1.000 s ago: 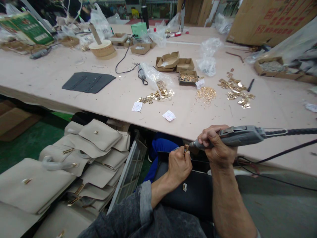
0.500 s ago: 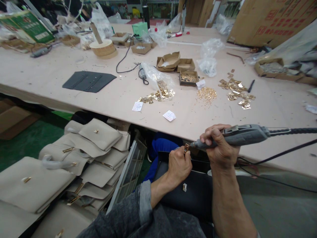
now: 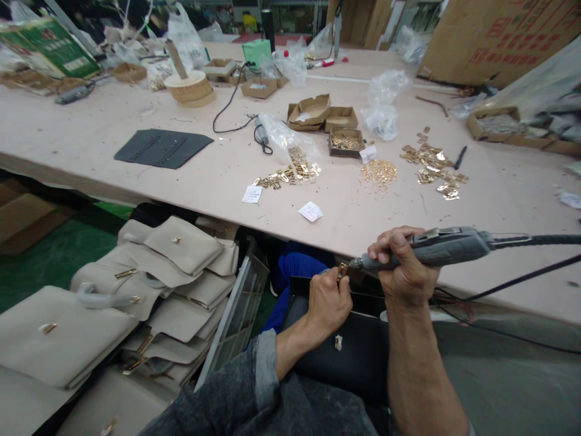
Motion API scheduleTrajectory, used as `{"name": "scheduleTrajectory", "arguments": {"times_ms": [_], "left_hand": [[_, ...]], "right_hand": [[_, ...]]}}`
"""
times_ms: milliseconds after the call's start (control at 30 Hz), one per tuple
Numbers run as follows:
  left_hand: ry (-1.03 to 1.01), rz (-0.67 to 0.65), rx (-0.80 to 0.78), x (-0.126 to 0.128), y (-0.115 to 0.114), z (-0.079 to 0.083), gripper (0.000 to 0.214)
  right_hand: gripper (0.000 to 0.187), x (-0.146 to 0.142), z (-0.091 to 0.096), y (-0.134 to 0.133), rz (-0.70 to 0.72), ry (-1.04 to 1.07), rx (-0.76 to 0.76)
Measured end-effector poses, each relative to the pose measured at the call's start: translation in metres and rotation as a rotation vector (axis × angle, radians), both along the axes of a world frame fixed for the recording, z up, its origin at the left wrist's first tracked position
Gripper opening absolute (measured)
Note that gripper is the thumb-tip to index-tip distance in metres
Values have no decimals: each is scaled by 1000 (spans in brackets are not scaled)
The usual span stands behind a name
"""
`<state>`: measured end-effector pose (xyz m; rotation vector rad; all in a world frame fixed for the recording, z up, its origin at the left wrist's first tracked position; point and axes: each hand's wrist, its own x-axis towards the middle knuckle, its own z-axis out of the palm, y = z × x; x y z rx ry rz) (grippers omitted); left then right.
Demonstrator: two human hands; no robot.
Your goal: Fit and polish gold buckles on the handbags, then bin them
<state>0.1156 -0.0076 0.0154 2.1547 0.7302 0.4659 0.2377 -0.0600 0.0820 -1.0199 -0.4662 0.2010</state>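
Observation:
My right hand (image 3: 406, 266) is wrapped round a grey electric screwdriver (image 3: 454, 247), held nearly level with its tip to the left. That tip meets a small gold metal plate (image 3: 342, 271), which my left hand (image 3: 330, 303) pinches between thumb and fingers. Whether a screw sits under the tip is too small to tell. Below my hands a black bag (image 3: 349, 357) lies across the lap, with a small clasp (image 3: 338, 343) on its front.
Beige bags (image 3: 181, 290) are stacked at the lower left beside a grey crate (image 3: 236, 315). On the table (image 3: 218, 200) lie gold plates (image 3: 433, 163), a heap of small screws (image 3: 379, 175), cardboard boxes (image 3: 340, 118) and a black sheet (image 3: 163, 148). Cables trail off right.
Almost nothing differs. Both hands, the screwdriver and the gold plate keep their places, with only a very slight shift of the right hand.

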Motion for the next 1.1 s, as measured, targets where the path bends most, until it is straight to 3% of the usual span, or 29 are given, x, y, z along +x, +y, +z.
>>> {"name": "scheduleTrajectory", "arguments": {"times_ms": [367,633,1100], "left_hand": [[-1,-2,-3,0,-1,1,18],[7,18,-19,3,3,-1,22],[31,-8,-21,6,3,2,18]], "right_hand": [[23,2,-1,-1,-13,23,-13],[40,27,12,-7,-92,258,146],[38,12,-4,-6,-83,262,47]]}}
